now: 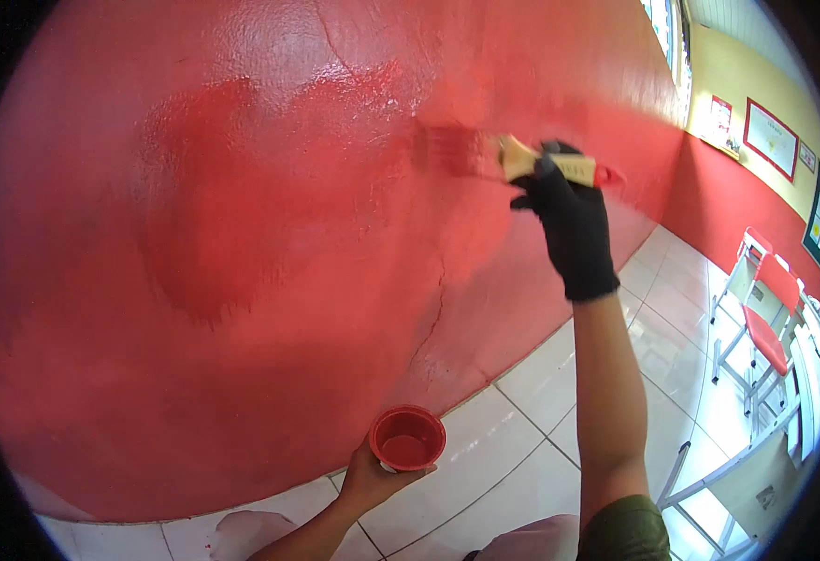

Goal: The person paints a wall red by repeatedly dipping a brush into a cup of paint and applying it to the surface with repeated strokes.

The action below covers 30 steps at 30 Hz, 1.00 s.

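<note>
My right hand (574,220), in a black glove, grips the pale wooden handle of a paintbrush (520,159). The brush lies sideways, its red, motion-blurred bristles at the red wall (288,374). Wet, darker red patches shine on the wall to the left of the brush. Low in the view, my bare left hand (377,477) is wrapped round a small red cup (408,438), held upright near the foot of the wall. Red paint shows inside the cup.
White floor tiles (522,449) run along the foot of the wall. Red chairs (765,337) and pale metal-framed furniture (756,486) stand at the right. Beyond are frames (771,140) on a yellow and red wall, and a window (667,28) at the top. My knees show at the bottom.
</note>
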Each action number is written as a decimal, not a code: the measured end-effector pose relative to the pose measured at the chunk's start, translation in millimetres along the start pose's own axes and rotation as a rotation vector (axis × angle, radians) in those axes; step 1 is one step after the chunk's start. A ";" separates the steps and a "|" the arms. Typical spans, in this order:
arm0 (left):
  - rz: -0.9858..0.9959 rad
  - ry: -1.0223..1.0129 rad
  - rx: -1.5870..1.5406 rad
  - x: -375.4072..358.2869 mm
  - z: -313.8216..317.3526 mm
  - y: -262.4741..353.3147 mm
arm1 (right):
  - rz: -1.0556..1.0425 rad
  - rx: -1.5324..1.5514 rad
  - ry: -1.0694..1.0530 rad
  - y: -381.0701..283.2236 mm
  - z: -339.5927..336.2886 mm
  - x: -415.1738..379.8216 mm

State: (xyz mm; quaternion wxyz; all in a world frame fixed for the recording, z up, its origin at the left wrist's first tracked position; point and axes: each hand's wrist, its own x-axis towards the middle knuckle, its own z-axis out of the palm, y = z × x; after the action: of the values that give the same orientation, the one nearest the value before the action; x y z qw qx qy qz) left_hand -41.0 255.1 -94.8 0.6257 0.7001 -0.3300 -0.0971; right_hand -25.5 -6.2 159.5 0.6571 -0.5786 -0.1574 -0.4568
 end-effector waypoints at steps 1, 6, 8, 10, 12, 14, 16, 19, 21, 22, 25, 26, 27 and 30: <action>-0.002 0.007 -0.008 -1.0 0.0 1.7 | -0.058 -0.076 -0.040 -1.2 1.0 17.8; 0.008 0.012 -0.023 -1.1 -3.0 5.7 | -0.378 -0.248 0.018 -19.4 3.5 61.8; 0.002 0.007 -0.040 -1.4 -2.8 3.6 | -0.679 -0.516 -0.011 -10.1 3.0 59.7; -0.026 0.006 -0.054 -0.2 -3.6 2.8 | -0.876 -0.791 -0.217 11.2 8.8 31.1; -0.037 0.001 -0.053 -0.7 -3.7 1.7 | -0.681 -0.781 -0.389 14.3 25.2 -15.3; -0.043 0.003 -0.051 -0.4 -3.5 0.4 | -0.600 -0.747 -0.476 12.9 17.9 -34.7; 0.006 0.010 -0.046 -1.6 -3.2 -0.1 | -0.442 -0.599 -0.378 4.7 11.3 -29.5; -0.007 -0.002 -0.041 -1.3 -2.1 0.4 | -0.322 -0.385 -0.253 -7.1 0.9 37.0; -0.010 -0.013 -0.034 -1.2 -1.8 1.9 | -0.449 -0.355 -0.181 -18.2 1.6 74.1; -0.011 -0.016 -0.030 -0.8 -1.7 2.1 | -0.447 -0.358 -0.181 -19.9 2.3 75.7; 0.011 -0.020 -0.026 -0.6 -1.1 8.2 | -0.700 -0.611 -0.123 -13.6 8.7 67.1; 0.012 -0.018 -0.027 -1.4 -0.7 8.6 | -0.749 -0.718 -0.223 -2.5 8.4 48.0; -0.006 -0.017 -0.024 -1.5 -1.1 8.8 | -0.774 -0.762 -0.338 7.3 11.5 27.4; 0.008 -0.009 -0.045 -1.2 -0.4 5.3 | -0.496 -0.665 -0.497 -1.4 24.3 -28.0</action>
State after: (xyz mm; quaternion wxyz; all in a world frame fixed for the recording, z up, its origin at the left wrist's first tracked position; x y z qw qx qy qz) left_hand -43.6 256.2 -90.1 0.6400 0.6841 -0.3336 -0.1052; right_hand -33.7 27.7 146.5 0.2501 -0.7939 -0.2882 -0.4733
